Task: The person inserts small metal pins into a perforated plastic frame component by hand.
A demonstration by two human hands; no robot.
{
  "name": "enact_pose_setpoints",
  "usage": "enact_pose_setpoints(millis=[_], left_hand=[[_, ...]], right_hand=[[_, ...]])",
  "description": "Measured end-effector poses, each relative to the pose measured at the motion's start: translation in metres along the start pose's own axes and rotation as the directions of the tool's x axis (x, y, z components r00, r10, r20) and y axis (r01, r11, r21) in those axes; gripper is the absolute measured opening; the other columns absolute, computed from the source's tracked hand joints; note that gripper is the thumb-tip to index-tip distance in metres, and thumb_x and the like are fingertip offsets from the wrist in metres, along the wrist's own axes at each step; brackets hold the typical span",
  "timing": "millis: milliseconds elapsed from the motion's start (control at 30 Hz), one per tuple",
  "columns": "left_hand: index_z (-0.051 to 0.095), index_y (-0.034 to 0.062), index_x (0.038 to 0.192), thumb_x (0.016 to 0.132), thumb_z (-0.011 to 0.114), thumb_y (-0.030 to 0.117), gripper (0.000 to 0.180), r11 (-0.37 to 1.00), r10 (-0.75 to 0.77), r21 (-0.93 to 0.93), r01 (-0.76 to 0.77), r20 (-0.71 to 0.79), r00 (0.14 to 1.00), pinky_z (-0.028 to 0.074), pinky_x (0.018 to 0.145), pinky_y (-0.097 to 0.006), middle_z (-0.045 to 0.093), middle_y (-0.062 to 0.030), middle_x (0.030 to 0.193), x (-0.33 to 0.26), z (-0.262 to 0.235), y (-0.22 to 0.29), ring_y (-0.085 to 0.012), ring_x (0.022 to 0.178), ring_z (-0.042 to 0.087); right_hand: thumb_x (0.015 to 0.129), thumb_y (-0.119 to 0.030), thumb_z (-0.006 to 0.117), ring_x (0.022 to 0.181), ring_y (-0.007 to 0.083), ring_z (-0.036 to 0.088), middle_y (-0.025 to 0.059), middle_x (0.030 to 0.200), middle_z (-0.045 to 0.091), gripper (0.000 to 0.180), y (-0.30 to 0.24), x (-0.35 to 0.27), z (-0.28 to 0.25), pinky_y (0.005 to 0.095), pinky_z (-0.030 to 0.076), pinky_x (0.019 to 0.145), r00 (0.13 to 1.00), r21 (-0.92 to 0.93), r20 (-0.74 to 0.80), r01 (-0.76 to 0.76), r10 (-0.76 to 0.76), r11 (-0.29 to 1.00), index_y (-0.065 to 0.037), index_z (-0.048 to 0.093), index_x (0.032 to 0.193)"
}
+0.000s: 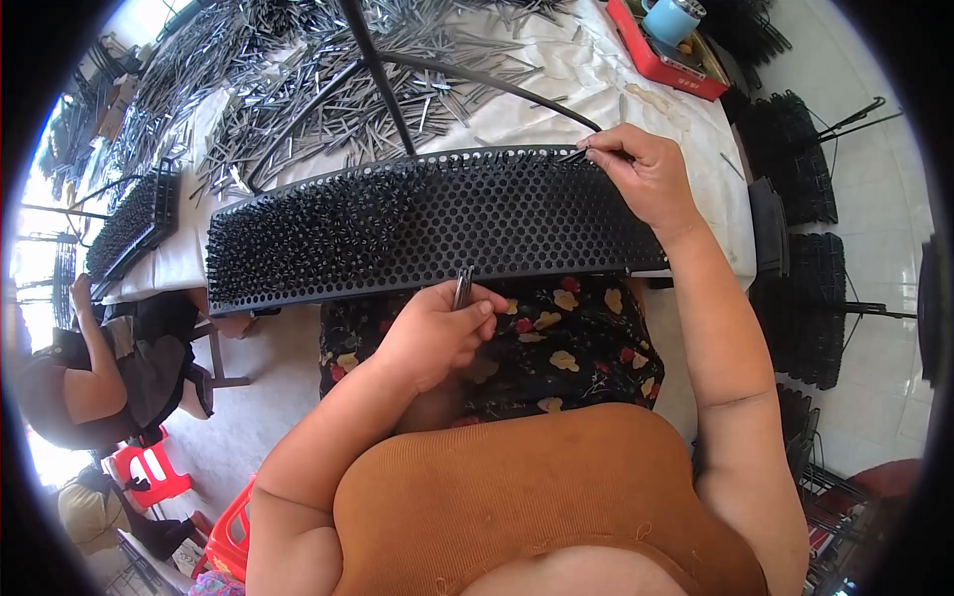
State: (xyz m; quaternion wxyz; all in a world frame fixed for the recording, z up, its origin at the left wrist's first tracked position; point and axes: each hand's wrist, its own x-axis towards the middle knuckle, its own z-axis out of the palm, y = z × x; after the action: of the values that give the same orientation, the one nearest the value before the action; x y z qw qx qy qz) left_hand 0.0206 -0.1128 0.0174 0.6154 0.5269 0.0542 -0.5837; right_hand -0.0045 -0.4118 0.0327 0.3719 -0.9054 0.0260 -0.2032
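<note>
A long black panel (497, 233) full of round holes lies across the near edge of the table in front of me. Its left half and part of its far edge bristle with upright black strips (298, 233), while holes show bare in the middle and right. My right hand (646, 179) pinches a thin dark strip (574, 155) at the panel's far edge, right of centre. Below the near edge, my left hand (437, 333) is closed around a small bundle of dark strips (463, 288), whose ends stick up above the fingers.
Loose dark strips (298, 89) are heaped over the white-covered table. Black rods (390, 94) rise behind the panel. A red tray (656, 65) with a blue mug (673, 18) stands far right. Black panels (795, 159) crowd the right floor. At left, another person works beside a similar panel (134, 223).
</note>
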Motion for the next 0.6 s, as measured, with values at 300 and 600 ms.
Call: enact_pose_setpoints(millis=[300, 600], left_hand=[[0.059, -0.0021, 0.106, 0.099, 0.05, 0.006, 0.014, 1.0, 0.002, 0.025, -0.002, 0.002, 1.0, 0.028, 0.043, -0.017, 0.055, -0.0038, 0.079, 0.001, 0.001, 0.0, -0.0031, 0.051, 0.036], [0.059, -0.0013, 0.106, 0.098, 0.051, 0.006, 0.014, 0.998, 0.007, 0.055, -0.007, 0.002, 1.0, 0.027, 0.043, -0.016, 0.055, -0.0031, 0.078, 0.001, -0.001, 0.0, -0.0027, 0.052, 0.037]], right_hand=[[0.084, -0.008, 0.069, 0.075, 0.0217, 0.068, 0.0089, 0.084, 0.071, 0.008, -0.003, 0.001, 0.008, 0.0284, 0.052, 0.068, 0.999, -0.079, -0.019, 0.049, -0.051, 0.996, -0.005, 0.071, 0.092], [0.084, -0.008, 0.071, 0.077, 0.0186, 0.07, 0.0093, 0.088, 0.073, 0.018, 0.002, 0.0, 0.009, 0.0257, 0.053, 0.069, 0.993, -0.21, 0.008, 0.115, -0.116, 0.971, -0.005, 0.073, 0.101]])
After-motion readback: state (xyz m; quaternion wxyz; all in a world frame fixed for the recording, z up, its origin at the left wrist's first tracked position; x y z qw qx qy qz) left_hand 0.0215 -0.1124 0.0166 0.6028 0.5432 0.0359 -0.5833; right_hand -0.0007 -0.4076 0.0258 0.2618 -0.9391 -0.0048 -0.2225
